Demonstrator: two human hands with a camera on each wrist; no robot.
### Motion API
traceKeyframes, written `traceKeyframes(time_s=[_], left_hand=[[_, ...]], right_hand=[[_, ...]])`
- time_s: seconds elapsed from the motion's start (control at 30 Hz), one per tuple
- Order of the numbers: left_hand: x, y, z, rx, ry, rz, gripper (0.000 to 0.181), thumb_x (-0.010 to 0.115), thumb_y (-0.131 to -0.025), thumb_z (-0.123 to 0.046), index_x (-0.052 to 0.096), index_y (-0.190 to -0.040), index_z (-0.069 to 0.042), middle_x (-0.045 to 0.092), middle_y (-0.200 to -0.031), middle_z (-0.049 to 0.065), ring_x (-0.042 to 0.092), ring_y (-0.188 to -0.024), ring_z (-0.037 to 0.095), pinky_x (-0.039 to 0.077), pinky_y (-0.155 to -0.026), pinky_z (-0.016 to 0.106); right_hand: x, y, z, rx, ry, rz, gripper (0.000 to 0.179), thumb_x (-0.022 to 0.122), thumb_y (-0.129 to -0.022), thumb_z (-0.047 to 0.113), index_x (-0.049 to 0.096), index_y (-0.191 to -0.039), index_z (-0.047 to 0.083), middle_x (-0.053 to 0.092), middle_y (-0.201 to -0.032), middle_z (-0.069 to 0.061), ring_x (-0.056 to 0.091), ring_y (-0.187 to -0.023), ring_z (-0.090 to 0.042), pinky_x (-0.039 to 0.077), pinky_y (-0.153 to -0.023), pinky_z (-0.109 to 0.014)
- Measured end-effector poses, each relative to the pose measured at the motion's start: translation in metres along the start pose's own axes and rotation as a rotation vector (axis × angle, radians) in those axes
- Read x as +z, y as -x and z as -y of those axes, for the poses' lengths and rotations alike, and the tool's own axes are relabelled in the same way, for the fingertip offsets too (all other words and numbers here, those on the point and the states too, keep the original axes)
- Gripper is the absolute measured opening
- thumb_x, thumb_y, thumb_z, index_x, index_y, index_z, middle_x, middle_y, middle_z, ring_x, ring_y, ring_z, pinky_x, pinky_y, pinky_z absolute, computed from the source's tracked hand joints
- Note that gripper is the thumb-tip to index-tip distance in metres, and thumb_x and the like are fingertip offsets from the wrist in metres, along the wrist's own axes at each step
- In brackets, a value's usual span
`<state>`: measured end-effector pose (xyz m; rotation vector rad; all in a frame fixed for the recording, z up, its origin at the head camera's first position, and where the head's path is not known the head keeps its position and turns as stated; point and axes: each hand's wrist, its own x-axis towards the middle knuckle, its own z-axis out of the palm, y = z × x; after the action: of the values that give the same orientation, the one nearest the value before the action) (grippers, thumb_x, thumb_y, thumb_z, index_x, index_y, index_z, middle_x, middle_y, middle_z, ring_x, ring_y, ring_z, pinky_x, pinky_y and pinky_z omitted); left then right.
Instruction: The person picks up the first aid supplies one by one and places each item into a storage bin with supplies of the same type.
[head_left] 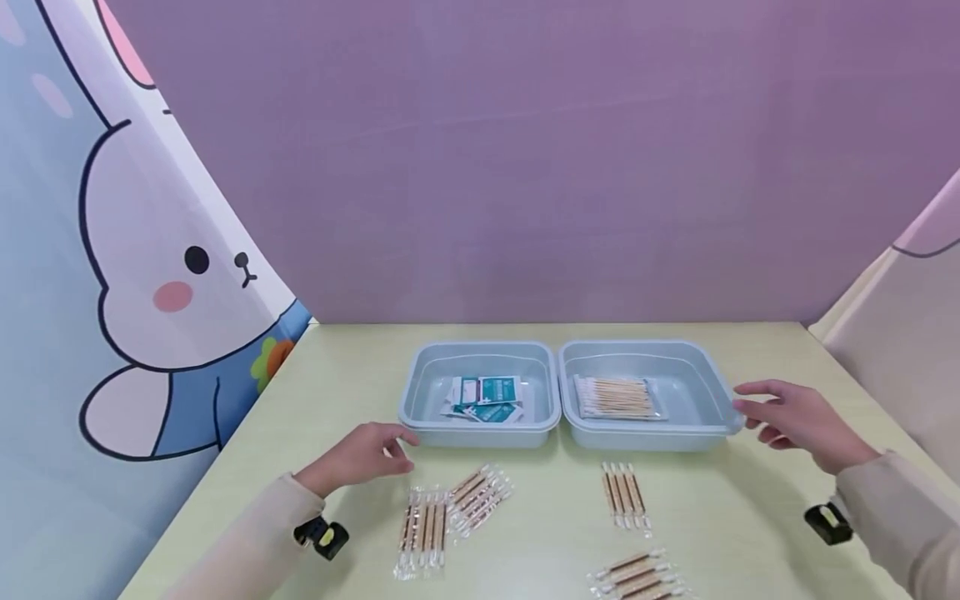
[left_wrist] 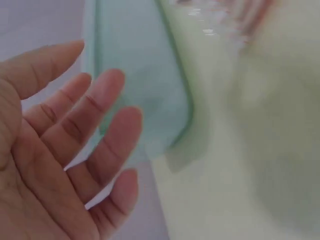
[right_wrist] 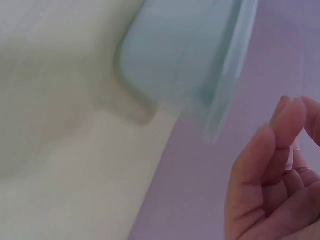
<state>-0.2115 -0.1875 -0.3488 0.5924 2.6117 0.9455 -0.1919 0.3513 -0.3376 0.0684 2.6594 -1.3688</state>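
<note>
The left hand (head_left: 363,457) and right hand (head_left: 808,423), fingers relaxed and empty, flanked the left tray (head_left: 480,437) and right tray (head_left: 652,440); gentle, even contact seemed best.

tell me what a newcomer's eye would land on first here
Probably the large cartoon rabbit at far left. Then the blue left tray of teal-and-white packets and blue right tray with cotton-tipped sticks, side by side on the table, flanked by the left hand and right hand.

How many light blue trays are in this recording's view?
2, side by side on the table: the left tray holds teal-and-white packets, the right tray cotton swabs.
</note>
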Motion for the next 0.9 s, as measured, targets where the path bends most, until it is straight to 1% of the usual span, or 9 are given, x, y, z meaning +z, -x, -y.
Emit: traceKeyframes(time_s=[0.13, 0.27, 0.37, 0.5, 0.57, 0.6, 0.67, 0.77, 0.9], left_hand=[[0.011, 0.003, 0.012, 0.002, -0.068, 0.026, 0.033, 0.076, -0.08, -0.01, 0.066, -0.109, 0.001, 0.067, -0.087, 0.004, 0.06, -0.079, 0.017, 0.049, -0.07, 0.032], [0.019, 0.002, 0.018, -0.047, -0.08, 0.08, 0.039, 0.08, -0.076, -0.014, 0.065, -0.11, -0.003, 0.065, -0.094, 0.007, 0.058, -0.083, 0.021, 0.048, -0.074, 0.039], [0.025, 0.001, 0.019, -0.049, -0.094, 0.108, 0.043, 0.082, -0.074, -0.016, 0.065, -0.111, -0.004, 0.064, -0.096, 0.007, 0.057, -0.085, 0.023, 0.048, -0.076, 0.041], [0.03, -0.001, 0.019, -0.003, -0.142, 0.1, 0.046, 0.084, -0.071, -0.018, 0.065, -0.11, -0.002, 0.062, -0.094, 0.006, 0.056, -0.086, 0.024, 0.047, -0.078, 0.041], [0.034, -0.003, 0.019, -0.005, -0.153, 0.096, 0.047, 0.085, -0.069, -0.019, 0.066, -0.109, -0.003, 0.06, -0.094, 0.005, 0.055, -0.087, 0.024, 0.046, -0.079, 0.043], [0.035, -0.003, 0.019, -0.011, -0.152, 0.095, 0.047, 0.085, -0.069, -0.018, 0.066, -0.108, -0.004, 0.059, -0.093, 0.004, 0.054, -0.087, 0.023, 0.046, -0.079, 0.043], [0.039, -0.004, 0.02, -0.019, -0.154, 0.093, 0.045, 0.085, -0.067, -0.017, 0.066, -0.106, -0.005, 0.056, -0.091, 0.003, 0.052, -0.085, 0.022, 0.045, -0.078, 0.043], [0.044, -0.004, 0.021, -0.03, -0.153, 0.093, 0.039, 0.085, -0.067, -0.014, 0.066, -0.101, -0.008, 0.052, -0.086, 0.001, 0.048, -0.081, 0.02, 0.043, -0.074, 0.04], [0.046, -0.003, 0.019, -0.05, -0.121, 0.098, 0.033, 0.083, -0.069, -0.007, 0.063, -0.095, -0.007, 0.05, -0.078, 0.001, 0.046, -0.075, 0.019, 0.04, -0.069, 0.037]], right_hand=[[-0.011, 0.002, -0.021, 0.053, 0.01, 0.008, 0.062, 0.052, -0.099, 0.028, 0.03, -0.135, -0.018, 0.06, -0.08, -0.001, 0.058, -0.064, -0.012, 0.052, -0.062, -0.031], [-0.015, 0.002, -0.033, 0.099, -0.033, 0.075, 0.07, 0.048, -0.101, 0.032, 0.017, -0.141, -0.017, 0.063, -0.087, -0.001, 0.064, -0.072, -0.014, 0.053, -0.068, -0.033], [-0.014, 0.001, -0.038, 0.118, -0.102, 0.134, 0.075, 0.046, -0.102, 0.031, 0.006, -0.143, -0.017, 0.065, -0.092, -0.001, 0.066, -0.076, -0.016, 0.054, -0.071, -0.034], [-0.009, -0.001, -0.043, 0.122, -0.229, 0.204, 0.079, 0.046, -0.102, 0.03, -0.004, -0.144, -0.015, 0.067, -0.093, 0.001, 0.067, -0.077, -0.015, 0.055, -0.072, -0.034], [-0.007, -0.003, -0.047, 0.112, -0.313, 0.244, 0.079, 0.045, -0.103, 0.027, -0.008, -0.143, -0.015, 0.069, -0.093, 0.001, 0.068, -0.077, -0.015, 0.055, -0.071, -0.033], [-0.006, -0.003, -0.049, 0.101, -0.361, 0.265, 0.078, 0.045, -0.103, 0.026, -0.008, -0.143, -0.015, 0.069, -0.093, 0.001, 0.069, -0.077, -0.015, 0.055, -0.071, -0.033], [-0.005, -0.005, -0.054, 0.077, -0.478, 0.31, 0.063, 0.044, -0.103, 0.021, 0.007, -0.146, -0.008, 0.071, -0.094, -0.001, 0.07, -0.079, -0.016, 0.055, -0.073, -0.033], [-0.003, -0.009, -0.06, 0.046, -0.632, 0.366, 0.038, 0.043, -0.103, 0.016, 0.027, -0.136, 0.006, 0.071, -0.097, -0.006, 0.07, -0.082, -0.018, 0.055, -0.077, -0.034], [0.002, -0.012, -0.064, 0.016, -0.77, 0.404, 0.036, 0.041, -0.104, 0.012, 0.025, -0.135, 0.005, 0.072, -0.097, -0.01, 0.07, -0.087, -0.019, 0.054, -0.079, -0.034]])
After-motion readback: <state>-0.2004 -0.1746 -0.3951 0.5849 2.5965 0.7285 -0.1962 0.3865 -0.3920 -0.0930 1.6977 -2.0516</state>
